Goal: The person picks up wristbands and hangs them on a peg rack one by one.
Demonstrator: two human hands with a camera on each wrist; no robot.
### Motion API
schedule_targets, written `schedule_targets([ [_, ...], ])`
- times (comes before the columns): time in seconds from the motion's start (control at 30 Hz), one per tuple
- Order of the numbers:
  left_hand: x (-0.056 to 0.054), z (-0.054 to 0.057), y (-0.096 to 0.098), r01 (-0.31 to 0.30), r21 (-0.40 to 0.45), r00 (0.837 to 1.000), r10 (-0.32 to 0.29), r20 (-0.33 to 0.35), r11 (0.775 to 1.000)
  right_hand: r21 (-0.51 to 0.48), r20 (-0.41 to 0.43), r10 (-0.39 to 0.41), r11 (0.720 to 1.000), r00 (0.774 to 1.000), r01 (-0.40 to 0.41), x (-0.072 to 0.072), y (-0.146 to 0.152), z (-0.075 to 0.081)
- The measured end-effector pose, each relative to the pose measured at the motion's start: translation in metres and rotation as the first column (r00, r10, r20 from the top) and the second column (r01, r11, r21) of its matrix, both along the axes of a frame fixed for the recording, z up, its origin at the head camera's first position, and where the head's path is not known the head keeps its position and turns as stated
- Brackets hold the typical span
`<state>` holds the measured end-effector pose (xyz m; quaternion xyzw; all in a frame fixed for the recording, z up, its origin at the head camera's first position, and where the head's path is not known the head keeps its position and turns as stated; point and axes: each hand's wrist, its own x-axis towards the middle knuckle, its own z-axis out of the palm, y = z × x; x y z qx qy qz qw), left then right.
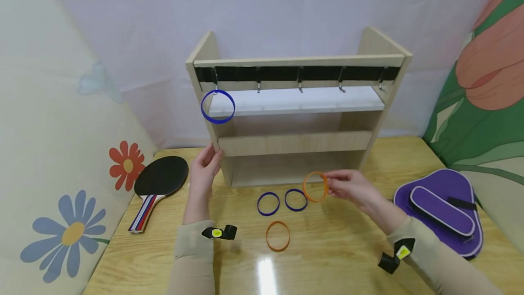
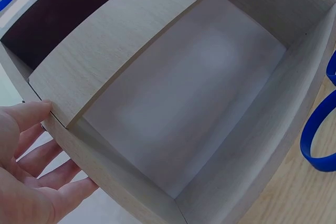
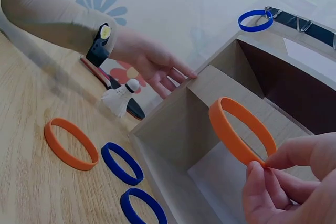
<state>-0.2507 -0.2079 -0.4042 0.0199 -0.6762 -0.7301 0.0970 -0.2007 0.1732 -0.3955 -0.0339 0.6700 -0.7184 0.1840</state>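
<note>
An orange wristband (image 1: 305,190) is pinched between the thumb and fingers of my right hand (image 1: 351,189), raised in front of the wooden shelf unit (image 1: 294,143). My left hand (image 1: 203,167) touches the unit's left side panel, and in the left wrist view its fingers (image 2: 65,174) lie fairly straight along the outer side with the thumb at the front edge. One blue wristband (image 1: 218,121) hangs from the leftmost hook (image 1: 216,86). Two more blue wristbands, a left one (image 1: 259,207) and a right one (image 1: 296,210), lie on the table with another orange wristband (image 1: 278,250).
Several metal hooks line a black strip (image 1: 278,73) across the unit's top. A table tennis paddle (image 1: 161,176) lies at left, with a white shuttlecock (image 3: 118,99) near it in the right wrist view. At right sits a purple case (image 1: 444,213) on the wooden table (image 1: 327,249).
</note>
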Motion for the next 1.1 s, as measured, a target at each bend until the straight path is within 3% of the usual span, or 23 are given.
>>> schedule_targets([
  [0.4, 0.002, 0.003, 0.001, -0.010, 0.003, 1.000, 0.010, 0.017, 1.000, -0.043, 0.020, 0.012, 0.999, 1.000, -0.011, 0.001, 0.000, 0.009],
  [0.8, 0.002, 0.003, 0.002, -0.022, 0.011, 0.999, 0.022, 0.026, 1.000, -0.088, -0.035, 0.027, 0.996, 0.999, -0.030, 0.000, 0.002, 0.015],
  [1.1, 0.001, 0.001, 0.000, -0.019, 0.008, 0.998, 0.018, 0.057, 1.000, -0.143, -0.051, 0.044, 0.988, 0.998, -0.051, -0.006, 0.001, 0.040],
])
